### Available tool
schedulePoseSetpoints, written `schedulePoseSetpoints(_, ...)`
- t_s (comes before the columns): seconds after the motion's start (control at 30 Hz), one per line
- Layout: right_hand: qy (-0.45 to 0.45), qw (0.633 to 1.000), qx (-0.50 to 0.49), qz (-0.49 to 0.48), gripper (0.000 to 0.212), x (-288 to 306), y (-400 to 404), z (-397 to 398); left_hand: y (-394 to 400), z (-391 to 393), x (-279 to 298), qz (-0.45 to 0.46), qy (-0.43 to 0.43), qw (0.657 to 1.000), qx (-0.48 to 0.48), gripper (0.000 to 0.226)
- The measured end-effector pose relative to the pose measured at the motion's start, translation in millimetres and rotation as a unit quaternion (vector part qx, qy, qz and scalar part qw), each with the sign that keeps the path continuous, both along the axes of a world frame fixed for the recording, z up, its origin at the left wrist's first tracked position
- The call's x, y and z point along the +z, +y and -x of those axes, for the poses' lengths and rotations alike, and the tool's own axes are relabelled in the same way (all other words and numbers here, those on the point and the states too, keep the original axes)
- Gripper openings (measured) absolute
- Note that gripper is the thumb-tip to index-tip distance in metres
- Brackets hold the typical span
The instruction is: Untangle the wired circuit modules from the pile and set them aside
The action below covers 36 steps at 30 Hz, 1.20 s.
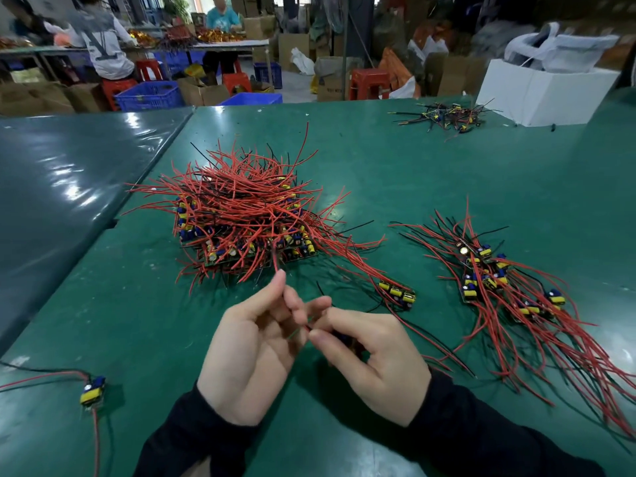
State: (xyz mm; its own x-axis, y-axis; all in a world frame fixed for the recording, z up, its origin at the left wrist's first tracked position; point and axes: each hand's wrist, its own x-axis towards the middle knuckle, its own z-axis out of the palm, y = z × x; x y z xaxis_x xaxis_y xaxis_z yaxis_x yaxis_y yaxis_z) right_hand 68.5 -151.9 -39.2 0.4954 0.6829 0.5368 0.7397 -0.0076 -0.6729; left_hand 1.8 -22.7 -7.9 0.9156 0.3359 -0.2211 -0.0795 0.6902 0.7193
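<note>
A big tangled pile of circuit modules (241, 215) with red and black wires sits mid-table. To the right lies a sorted group of modules (499, 280) with wires fanned toward me. My left hand (251, 349) pinches a red wire (275, 263) that runs up into the pile. My right hand (371, 356) pinches the same wire's lower end close to my left fingers, with a dark module partly hidden under its fingers. One loose module (397, 294) lies just beyond my right hand.
A single module (92, 390) with wires lies at the near left on the green table (413, 173). A small far pile (444, 118) and a white box (543, 94) sit at the back right. People work at a far table.
</note>
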Motion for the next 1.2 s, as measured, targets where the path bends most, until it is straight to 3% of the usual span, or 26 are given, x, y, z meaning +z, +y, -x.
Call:
schedulePoseSetpoints(0.33, -0.027, 1.000, -0.007, 0.006, 0.018, -0.2, -0.5, -1.0, 7.3, -0.7, 2.5, 0.021, -0.016, 1.000, 0.014, 0.028)
schedulePoseSetpoints(0.47, 0.050, 0.999, 0.005, -0.004, 0.005, 1.6, -0.8, 2.6, 7.7, -0.1, 3.5, 0.003, -0.066, 0.997, 0.040, 0.030)
schedulePoseSetpoints(0.6, 0.144, 0.989, -0.019, 0.009, 0.052, 4.7, -3.4, -1.0, 14.9, -0.3, 9.4, -0.010, -0.126, 0.987, 0.097, 0.036)
schedulePoseSetpoints(0.7, 0.231, 0.972, -0.005, 0.033, 0.033, 7.3, -3.4, -3.6, 16.2, -0.7, 9.4, -0.021, -0.133, 0.986, 0.102, 0.036)
schedulePoseSetpoints(0.83, 0.292, 0.955, 0.045, 0.027, 0.023, 7.1, -3.1, -3.7, 15.3, -1.1, 8.9, -0.048, -0.124, 0.988, 0.082, 0.040)
schedulePoseSetpoints(0.97, 0.320, 0.945, 0.057, -0.030, 0.011, 10.0, -0.9, -4.0, 4.1, 2.1, 4.2, -0.185, -0.042, 0.982, -0.020, 0.059)
schedulePoseSetpoints(1.07, 0.294, 0.955, 0.027, -0.040, 0.017, 9.8, -2.5, -7.1, -6.6, 3.9, -2.5, -0.253, -0.005, 0.967, -0.044, 0.045)
schedulePoseSetpoints(1.2, 0.295, 0.955, 0.003, -0.014, 0.017, 11.1, -3.7, -10.6, -0.9, 1.7, -6.4, -0.272, 0.001, 0.962, 0.027, 0.035)
